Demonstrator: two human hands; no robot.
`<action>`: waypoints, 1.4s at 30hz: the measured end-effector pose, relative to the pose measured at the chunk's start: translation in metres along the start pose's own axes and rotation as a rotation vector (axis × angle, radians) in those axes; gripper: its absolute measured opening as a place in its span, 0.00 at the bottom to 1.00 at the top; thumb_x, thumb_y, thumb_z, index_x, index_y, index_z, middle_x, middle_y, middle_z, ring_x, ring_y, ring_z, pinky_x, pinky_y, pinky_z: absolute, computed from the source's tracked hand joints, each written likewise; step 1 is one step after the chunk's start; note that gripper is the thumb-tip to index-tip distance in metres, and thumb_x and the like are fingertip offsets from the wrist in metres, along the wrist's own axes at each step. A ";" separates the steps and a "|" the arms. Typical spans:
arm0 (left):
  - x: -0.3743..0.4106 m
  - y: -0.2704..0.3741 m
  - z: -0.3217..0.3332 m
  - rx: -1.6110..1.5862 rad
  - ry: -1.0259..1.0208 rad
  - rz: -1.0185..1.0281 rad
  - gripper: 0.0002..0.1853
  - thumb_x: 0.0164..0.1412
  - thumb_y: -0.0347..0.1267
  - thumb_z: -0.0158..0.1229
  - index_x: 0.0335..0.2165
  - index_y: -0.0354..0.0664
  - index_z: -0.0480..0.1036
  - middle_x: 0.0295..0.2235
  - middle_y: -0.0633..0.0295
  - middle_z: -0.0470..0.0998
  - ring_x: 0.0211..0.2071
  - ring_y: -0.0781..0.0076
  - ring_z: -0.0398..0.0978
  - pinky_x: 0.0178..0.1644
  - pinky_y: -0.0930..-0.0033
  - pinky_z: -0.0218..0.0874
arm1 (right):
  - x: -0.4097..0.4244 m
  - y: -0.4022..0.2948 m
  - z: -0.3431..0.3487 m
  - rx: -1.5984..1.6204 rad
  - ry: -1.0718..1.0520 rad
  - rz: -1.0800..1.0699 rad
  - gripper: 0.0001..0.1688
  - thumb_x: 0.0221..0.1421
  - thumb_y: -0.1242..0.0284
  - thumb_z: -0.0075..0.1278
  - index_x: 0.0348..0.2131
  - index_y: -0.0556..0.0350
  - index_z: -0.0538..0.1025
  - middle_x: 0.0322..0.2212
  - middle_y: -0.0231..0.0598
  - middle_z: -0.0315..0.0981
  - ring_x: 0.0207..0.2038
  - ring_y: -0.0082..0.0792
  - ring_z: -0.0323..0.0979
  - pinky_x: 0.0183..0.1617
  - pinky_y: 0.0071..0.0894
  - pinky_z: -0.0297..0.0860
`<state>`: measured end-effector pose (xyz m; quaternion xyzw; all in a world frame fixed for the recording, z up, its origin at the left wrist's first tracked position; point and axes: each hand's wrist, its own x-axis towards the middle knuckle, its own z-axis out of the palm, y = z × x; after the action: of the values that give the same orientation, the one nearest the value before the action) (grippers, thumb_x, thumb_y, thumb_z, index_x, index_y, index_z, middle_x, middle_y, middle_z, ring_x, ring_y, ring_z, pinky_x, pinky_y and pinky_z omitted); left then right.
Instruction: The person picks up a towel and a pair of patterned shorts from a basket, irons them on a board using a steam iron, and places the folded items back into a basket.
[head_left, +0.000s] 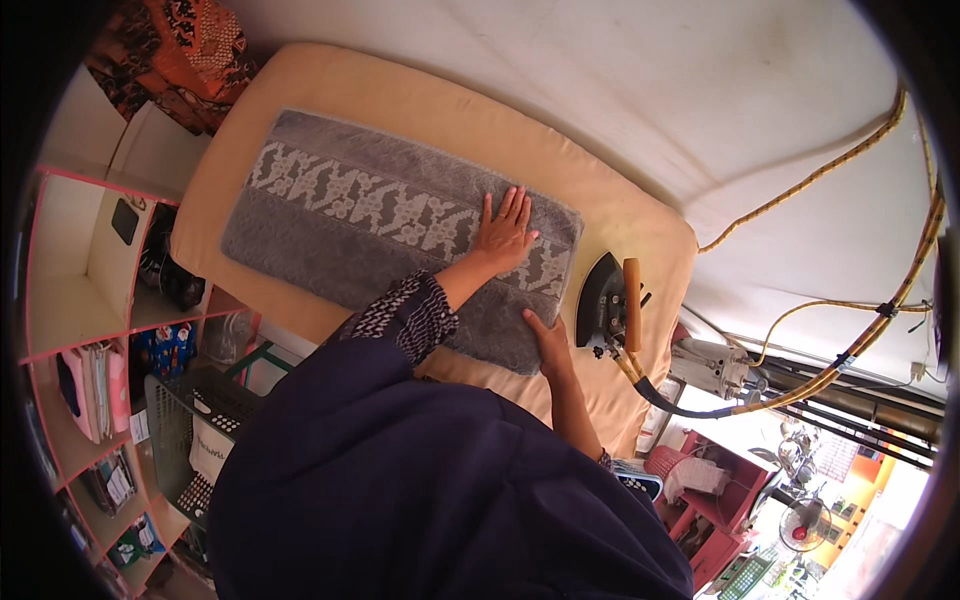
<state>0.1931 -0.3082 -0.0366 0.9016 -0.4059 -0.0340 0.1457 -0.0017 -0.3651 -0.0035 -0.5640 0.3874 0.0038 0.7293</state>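
A folded grey towel (330, 225) with a pale floral band lies flat on a padded ironing table (622, 187) covered in tan cloth. Flat on the floral band near the towel's right end rests my left hand (502, 234), fingers apart and holding nothing. My right hand (553, 346) is at the towel's near right edge, its thumb on top and its other fingers mostly hidden at the edge. Just right of the towel, a black iron (600, 304) with a wooden handle (632, 304) stands on the tan cover, hoses attached to its rear.
Yellow-black braided hoses (847, 356) loop from the iron up along the white wall (600, 67). Pink-edged shelves (82, 341) with folded items stand at left, beside a grey plastic basket (169, 420). Patterned orange fabric (180, 60) hangs at the far left corner. A fan (805, 525) is at lower right.
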 end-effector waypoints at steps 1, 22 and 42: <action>0.003 0.003 0.001 -0.002 -0.006 -0.003 0.32 0.63 0.44 0.31 0.58 0.35 0.40 0.61 0.55 0.38 0.62 0.63 0.32 0.61 0.46 0.23 | -0.001 -0.001 0.000 -0.040 0.004 -0.038 0.35 0.46 0.63 0.56 0.48 0.68 0.63 0.42 0.48 0.67 0.44 0.36 0.67 0.46 0.30 0.63; -0.149 -0.017 -0.047 -1.349 -0.128 -0.179 0.33 0.51 0.17 0.40 0.57 0.36 0.46 0.59 0.53 0.48 0.60 0.68 0.46 0.61 0.70 0.39 | 0.012 -0.066 0.030 -0.077 -0.146 -0.162 0.30 0.47 0.68 0.53 0.47 0.68 0.64 0.40 0.48 0.68 0.41 0.35 0.68 0.44 0.31 0.65; -0.221 -0.048 -0.047 -2.252 0.286 -1.003 0.32 0.54 0.44 0.55 0.53 0.42 0.53 0.52 0.61 0.60 0.51 0.66 0.60 0.56 0.62 0.49 | 0.072 -0.071 0.217 -0.886 -0.524 -0.745 0.34 0.52 0.67 0.48 0.54 0.62 0.57 0.33 0.56 0.72 0.36 0.53 0.71 0.41 0.42 0.67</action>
<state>0.0880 -0.1030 -0.0179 0.3258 0.2583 -0.3168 0.8525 0.2017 -0.2424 0.0278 -0.8897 -0.0645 0.0475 0.4495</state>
